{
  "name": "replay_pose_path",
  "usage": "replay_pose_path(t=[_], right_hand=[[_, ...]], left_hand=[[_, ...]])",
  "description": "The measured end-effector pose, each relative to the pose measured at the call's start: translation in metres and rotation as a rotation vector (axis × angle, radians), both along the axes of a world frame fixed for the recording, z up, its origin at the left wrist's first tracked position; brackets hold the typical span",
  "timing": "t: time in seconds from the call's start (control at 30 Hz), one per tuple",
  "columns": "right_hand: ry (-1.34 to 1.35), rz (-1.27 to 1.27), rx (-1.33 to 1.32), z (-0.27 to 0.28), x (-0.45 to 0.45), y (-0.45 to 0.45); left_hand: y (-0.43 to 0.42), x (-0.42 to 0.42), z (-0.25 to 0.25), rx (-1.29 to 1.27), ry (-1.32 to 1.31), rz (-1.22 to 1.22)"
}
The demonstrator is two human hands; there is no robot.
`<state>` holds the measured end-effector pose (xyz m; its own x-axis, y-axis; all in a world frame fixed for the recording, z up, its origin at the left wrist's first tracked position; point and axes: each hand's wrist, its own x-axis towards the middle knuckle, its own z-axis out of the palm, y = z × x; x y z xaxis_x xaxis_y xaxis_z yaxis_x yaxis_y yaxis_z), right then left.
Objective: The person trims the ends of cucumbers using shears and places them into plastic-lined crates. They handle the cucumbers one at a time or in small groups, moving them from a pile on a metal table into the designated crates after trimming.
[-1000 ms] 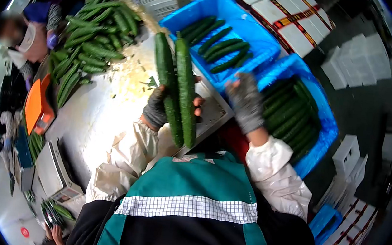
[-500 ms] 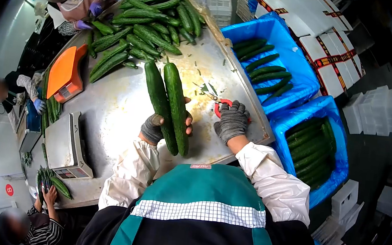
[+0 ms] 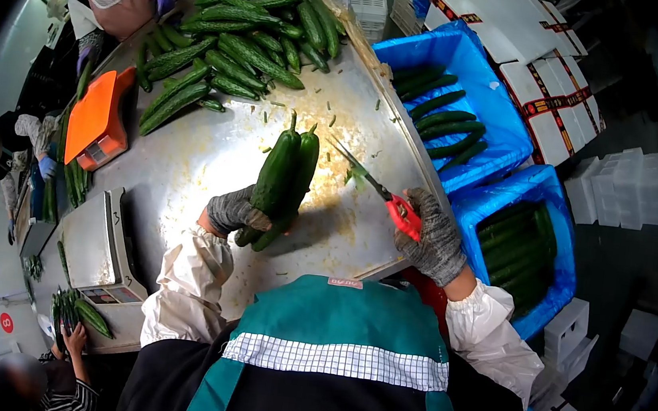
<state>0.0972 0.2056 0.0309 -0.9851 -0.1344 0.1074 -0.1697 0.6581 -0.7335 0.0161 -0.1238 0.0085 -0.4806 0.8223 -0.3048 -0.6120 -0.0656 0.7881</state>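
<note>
Two long green cucumbers (image 3: 276, 176) lie side by side in my left hand (image 3: 234, 210), which wears a grey glove and is closed around their lower part. Their stem ends point away from me. My right hand (image 3: 432, 239), also gloved in grey, grips the red handles of a pair of scissors (image 3: 402, 215). The dark blades point up and left toward the cucumbers' stem ends but stay apart from them. Beneath both hands is a metal table (image 3: 317, 244) with wet, yellowish stains and small green scraps, some near the blades.
A big cucumber pile (image 3: 242, 44) covers the table's far end. To the right stand two blue-lined crates (image 3: 513, 136) holding cucumbers. An orange scale (image 3: 99, 119) and a grey scale (image 3: 89, 240) sit on the left. Other people work along the far and left sides. White foam boxes (image 3: 552, 101) are stacked beyond.
My right hand has lifted the scissors off the table and turned the blades toward the cucumbers. My left hand has moved slightly left, tilting the cucumbers so their stem ends lean right.
</note>
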Motion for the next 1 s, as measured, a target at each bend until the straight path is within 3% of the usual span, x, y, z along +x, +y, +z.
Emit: replay_pose_path(t=[0.37,0.73,1.0], right_hand=[[0.046,0.166,0.068,0.002,-0.005,-0.002],[-0.017,0.173,0.084,0.002,-0.006,-0.003],[-0.081,0.195,-0.076,-0.001,-0.007,-0.002]], left_hand=[[-0.012,0.000,-0.009,-0.255,0.035,-0.131],[-0.004,-0.002,-0.006,-0.233,-0.043,-0.199],[-0.007,-0.001,-0.012,-0.221,-0.065,-0.195]])
